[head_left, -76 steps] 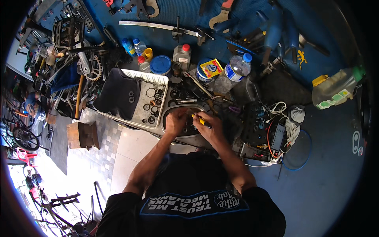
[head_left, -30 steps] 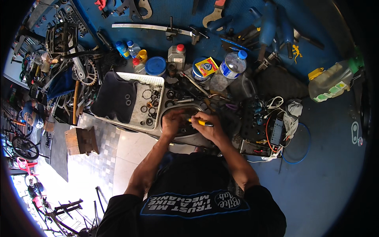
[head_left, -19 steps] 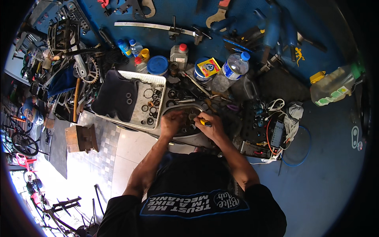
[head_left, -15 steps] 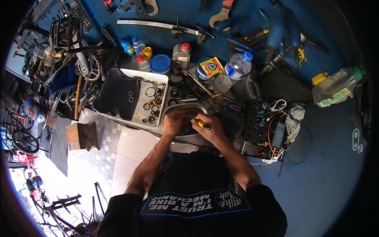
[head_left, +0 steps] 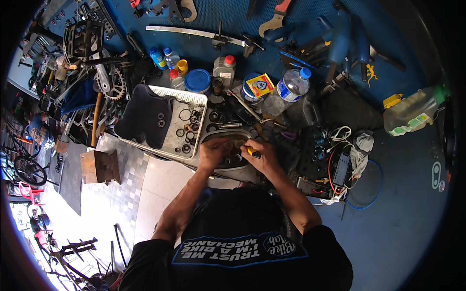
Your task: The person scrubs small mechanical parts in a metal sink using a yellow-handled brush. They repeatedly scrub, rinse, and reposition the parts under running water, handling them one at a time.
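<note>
Bicycle repair workshop. Evidence: blue workbench (head_left: pixel 407 228) crowded with wrenches (head_left: pixel 274 17) and hand tools along the top of the frame; chainring (head_left: pixel 115 88) and pedal (head_left: pixel 80 39) at upper left; white tray (head_left: pixel 187 127) of rings and washers at centre; bicycle wheels (head_left: pixel 26 169) on the floor at far left.

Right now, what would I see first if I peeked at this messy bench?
First the two hands, left hand and right hand, close together over a round metal dish mid-bench, the right pinching a small yellow tool. Left of them sits a white basket of black rings, and a clear bottle lies behind.
</note>
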The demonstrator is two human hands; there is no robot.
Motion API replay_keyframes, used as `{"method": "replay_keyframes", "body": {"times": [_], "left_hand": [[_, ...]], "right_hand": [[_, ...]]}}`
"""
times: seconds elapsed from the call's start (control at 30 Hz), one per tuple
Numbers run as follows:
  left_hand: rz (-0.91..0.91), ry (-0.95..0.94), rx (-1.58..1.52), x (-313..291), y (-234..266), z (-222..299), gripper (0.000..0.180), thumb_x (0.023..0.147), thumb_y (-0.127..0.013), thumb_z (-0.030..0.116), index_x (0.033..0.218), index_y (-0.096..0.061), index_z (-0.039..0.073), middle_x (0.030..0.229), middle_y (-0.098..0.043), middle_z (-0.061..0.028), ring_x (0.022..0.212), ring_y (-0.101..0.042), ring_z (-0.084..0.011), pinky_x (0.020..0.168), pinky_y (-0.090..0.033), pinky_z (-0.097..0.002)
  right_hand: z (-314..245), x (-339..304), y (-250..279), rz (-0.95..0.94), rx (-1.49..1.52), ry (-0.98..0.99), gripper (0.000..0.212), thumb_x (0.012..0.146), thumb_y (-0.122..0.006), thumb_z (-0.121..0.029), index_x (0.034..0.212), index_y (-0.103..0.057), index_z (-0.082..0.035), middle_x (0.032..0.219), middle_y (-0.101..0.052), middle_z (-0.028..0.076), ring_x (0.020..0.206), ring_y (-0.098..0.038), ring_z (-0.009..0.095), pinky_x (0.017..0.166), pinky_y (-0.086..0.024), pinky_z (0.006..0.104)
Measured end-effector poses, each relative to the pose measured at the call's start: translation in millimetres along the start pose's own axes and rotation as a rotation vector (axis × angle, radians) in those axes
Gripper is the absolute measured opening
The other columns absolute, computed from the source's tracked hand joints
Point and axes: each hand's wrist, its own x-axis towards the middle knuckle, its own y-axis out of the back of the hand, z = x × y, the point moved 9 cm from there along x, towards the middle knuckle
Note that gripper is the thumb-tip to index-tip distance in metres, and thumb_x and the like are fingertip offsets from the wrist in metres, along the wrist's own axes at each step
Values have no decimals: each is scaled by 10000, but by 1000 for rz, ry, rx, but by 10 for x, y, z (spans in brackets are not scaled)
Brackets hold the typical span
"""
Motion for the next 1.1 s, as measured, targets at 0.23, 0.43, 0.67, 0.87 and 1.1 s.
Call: {"method": "replay_keyframes", "body": {"times": [0.23,0.43,0.67,0.87,1.1], "left_hand": [[-85,77,-217,-62,-119,123,279,1076,-625,22,1341,-645,-64,1179,-746,-150,964,-791,-256,836,-706,-386],[-52,26,-257,82,-99,-61,284,1072,-624,33,1345,-642,-46,1171,-742,-155,960,-787,-248,818,-703,-385],[-19,-42,-16,123,-98,-98,279,1040,-663,12,1307,-653,-67,1144,-755,-173,899,-780,-228,789,-692,-369],[-34,-13,60,99,-133,-43,223,1040,-658,-2,1254,-687,-60,1113,-750,-155,929,-774,-226,795,-696,-374],[-42,-28,51,63,-138,-45,199,1054,-640,-6,1238,-696,-57,1060,-738,-127,931,-771,-211,810,-701,-371]], "right_hand": [[196,63,-46,40,-129,152,221,928,-822,-267,1004,-761,-68,851,-774,162,787,-782,359,667,-588,413],[392,144,-104,-34,203,-133,238,951,-806,-287,991,-751,-59,785,-737,151,729,-759,350,646,-564,389],[37,77,27,1,164,-16,172,953,-818,-203,963,-730,-56,841,-753,134,779,-758,327,684,-570,391],[-5,16,51,30,20,40,172,928,-836,-178,981,-729,-53,865,-718,143,787,-715,354,710,-562,436],[-116,-33,86,31,30,111,198,902,-866,-182,969,-719,-68,867,-713,123,787,-712,325,699,-558,427]]}}
